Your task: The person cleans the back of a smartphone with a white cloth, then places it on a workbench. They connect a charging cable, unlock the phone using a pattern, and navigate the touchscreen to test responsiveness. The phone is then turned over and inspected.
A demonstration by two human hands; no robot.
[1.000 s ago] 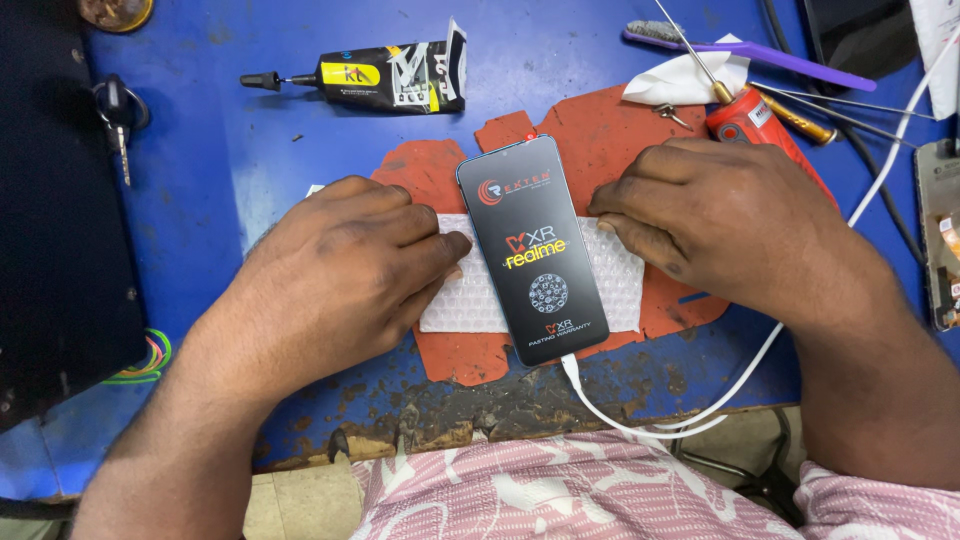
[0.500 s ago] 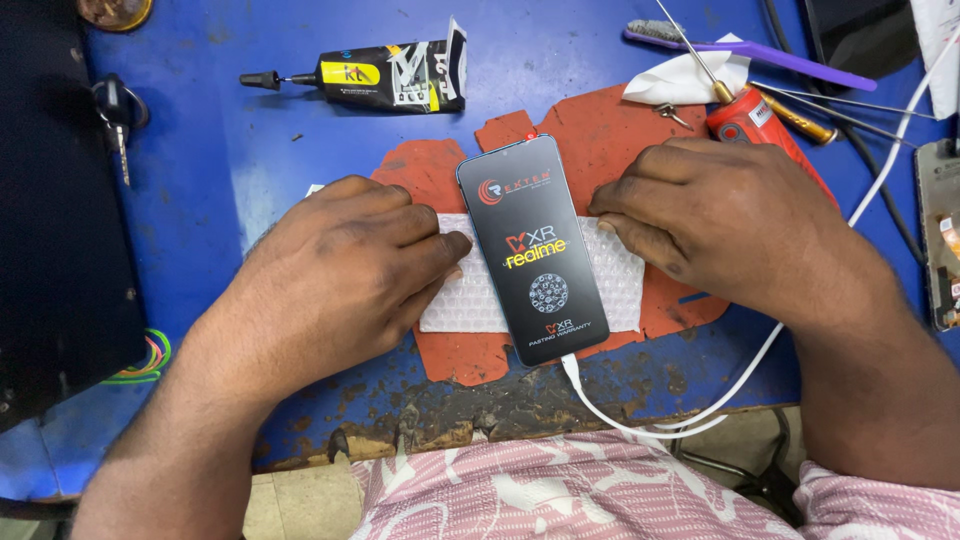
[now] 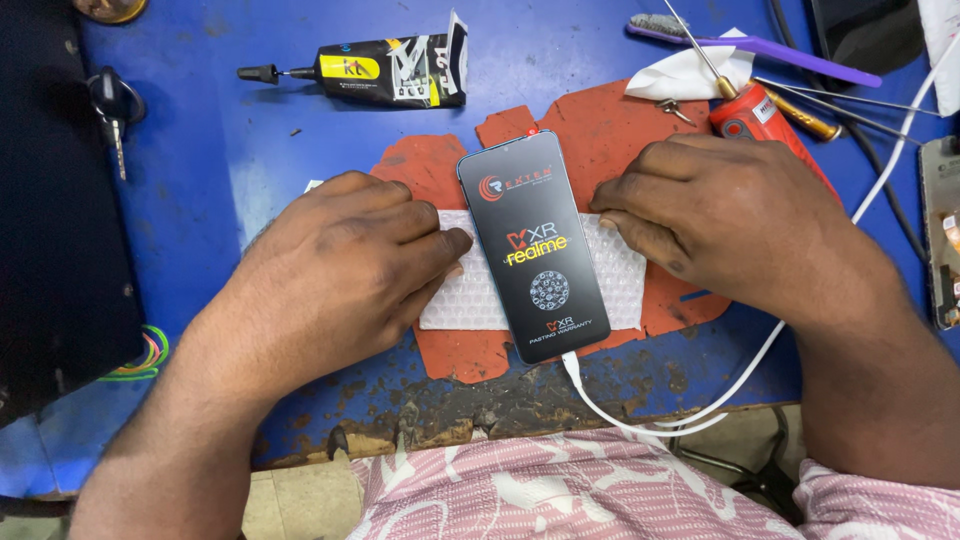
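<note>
A black phone (image 3: 535, 250) with a printed film on its screen lies face up on a white bubble-wrap pad (image 3: 468, 295), which rests on a worn red mat (image 3: 600, 130). A white cable (image 3: 640, 415) is plugged into the phone's bottom end. My left hand (image 3: 335, 275) lies palm down with its fingertips against the phone's left edge. My right hand (image 3: 725, 215) lies palm down with fingertips pressed to the right edge. Both hands pinch the phone between them.
A black and yellow glue tube (image 3: 385, 72) lies at the back of the blue table (image 3: 220, 170). A red tool (image 3: 760, 120), a purple brush (image 3: 760, 42), metal picks and a white tissue (image 3: 685, 75) sit back right. Keys (image 3: 112, 105) lie left, beside a black surface (image 3: 50, 250).
</note>
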